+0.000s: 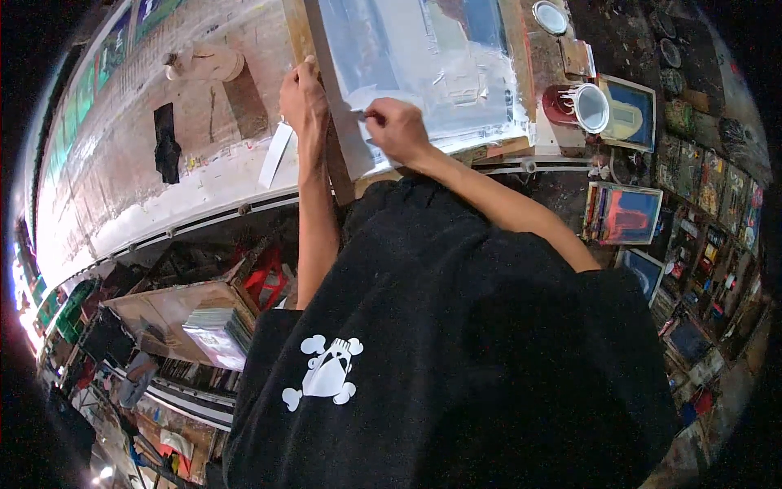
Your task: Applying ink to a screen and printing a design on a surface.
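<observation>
A large screen-printing frame (342, 175) with wooden sides stands at the top middle, its mesh (407, 73) grey-blue and smeared white. My left hand (305, 106) is closed around the frame's left wooden side. Over the mesh, close to that side, my right hand (397, 129) is closed in a pinch; whatever its fingers hold is too small to make out. Some thin white film (365, 96) shows just beyond those fingers. Below my left hand is a white strip (275, 155); whether it lies on the table or hangs from the hand, I cannot tell.
On the long stained table (106, 155) at left lie a black rag (167, 145) and a pale knobbed object (208, 65). To the right are an open white-smeared tub (590, 107), a white lid (550, 17) and small framed screens (627, 213). Stacked sheets (216, 334) sit below the table.
</observation>
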Available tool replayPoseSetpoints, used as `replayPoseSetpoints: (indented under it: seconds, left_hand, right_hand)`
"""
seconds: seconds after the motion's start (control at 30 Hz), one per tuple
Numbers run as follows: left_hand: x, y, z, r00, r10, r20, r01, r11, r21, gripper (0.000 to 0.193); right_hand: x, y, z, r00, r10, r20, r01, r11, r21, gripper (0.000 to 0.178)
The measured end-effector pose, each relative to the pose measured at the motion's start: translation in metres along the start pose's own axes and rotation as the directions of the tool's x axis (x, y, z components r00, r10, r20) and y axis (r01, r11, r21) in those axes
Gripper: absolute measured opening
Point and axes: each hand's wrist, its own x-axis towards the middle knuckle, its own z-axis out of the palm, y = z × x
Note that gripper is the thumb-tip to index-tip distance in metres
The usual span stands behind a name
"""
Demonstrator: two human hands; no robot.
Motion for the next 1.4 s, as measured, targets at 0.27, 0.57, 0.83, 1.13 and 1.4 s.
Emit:
replayPoseSetpoints:
  seconds: [0.27,0.57,0.83,1.13,1.4]
  left_hand:
    - [0.010,-0.014,0.004,0.997,0.076,-0.029,-0.078,0.993,-0.086,0.053]
    - [0.008,-0.010,0.004,0.999,-0.032,-0.004,0.031,0.976,-0.217,0.052]
    - [0.011,-0.016,0.007,0.997,-0.077,0.012,0.077,0.965,-0.249,0.051]
    - [0.005,-0.010,0.008,0.999,0.034,-0.015,-0.037,0.982,-0.183,0.052]
    - [0.011,-0.021,0.006,0.999,-0.042,-0.006,0.040,0.978,-0.202,0.052]
  right_hand:
    - [0.004,0.004,-0.018,0.947,0.191,0.258,-0.243,0.951,0.190,0.019]
    - [0.074,0.000,0.005,0.998,0.045,-0.053,-0.047,0.998,-0.036,0.022]
    - [0.071,0.004,0.014,0.984,0.032,0.174,-0.029,0.999,-0.021,0.024]
    - [0.022,0.004,0.000,0.906,-0.136,0.400,0.205,0.970,-0.134,0.026]
    - [-0.004,0.002,-0.001,0.758,-0.455,0.467,0.530,0.847,-0.036,0.021]
